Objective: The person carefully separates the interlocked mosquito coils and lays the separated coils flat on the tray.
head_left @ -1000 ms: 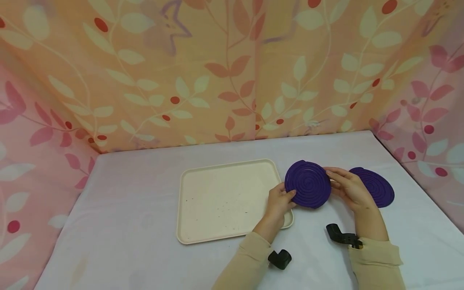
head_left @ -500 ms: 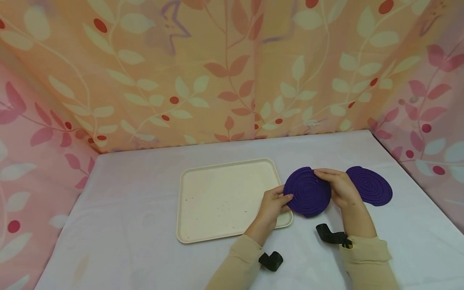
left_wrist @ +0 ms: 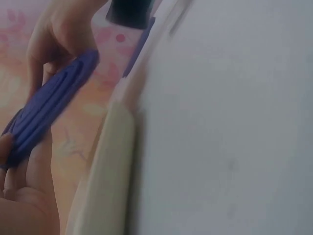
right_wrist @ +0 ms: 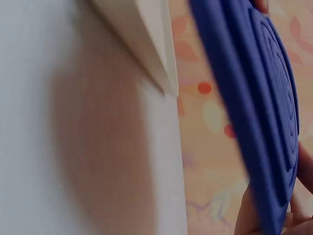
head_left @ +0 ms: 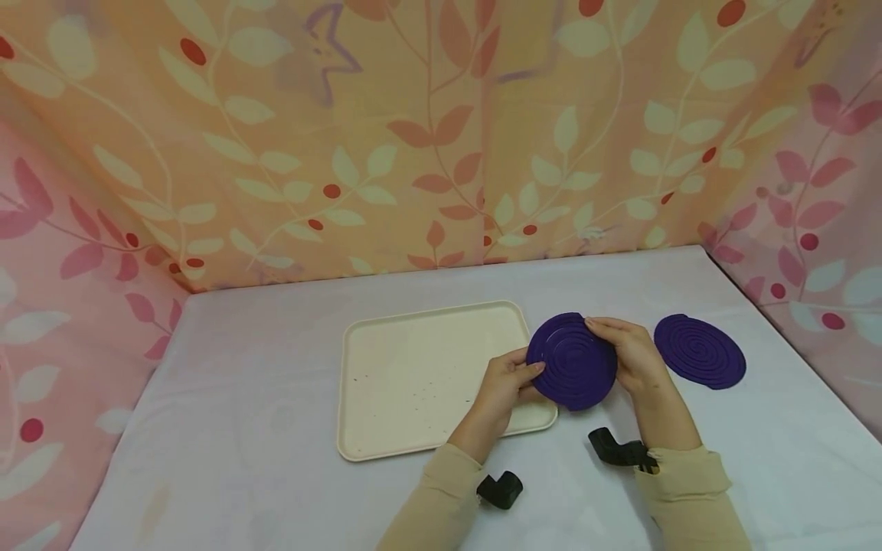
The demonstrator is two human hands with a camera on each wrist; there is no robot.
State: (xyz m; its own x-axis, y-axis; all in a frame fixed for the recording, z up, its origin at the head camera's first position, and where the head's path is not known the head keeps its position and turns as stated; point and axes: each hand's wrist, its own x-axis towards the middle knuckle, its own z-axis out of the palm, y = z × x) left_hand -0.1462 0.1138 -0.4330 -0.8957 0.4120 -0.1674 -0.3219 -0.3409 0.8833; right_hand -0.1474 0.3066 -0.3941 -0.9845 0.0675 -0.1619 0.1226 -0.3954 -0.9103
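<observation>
Tray (head_left: 400, 367) on the table (head_left: 262, 398) I watch remotely, disc (head_left: 573, 363) raised by the tray's right edge, between left hand (head_left: 499, 390) and right hand (head_left: 634, 353), second disc (head_left: 699, 350) farther right of the tray, curtain (head_left: 386, 153) behind the tray.

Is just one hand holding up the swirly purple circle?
No, the left hand and the right hand both hold the purple disc at its edge.

Held disc (right_wrist: 257, 107) cropped, right wrist view
</observation>
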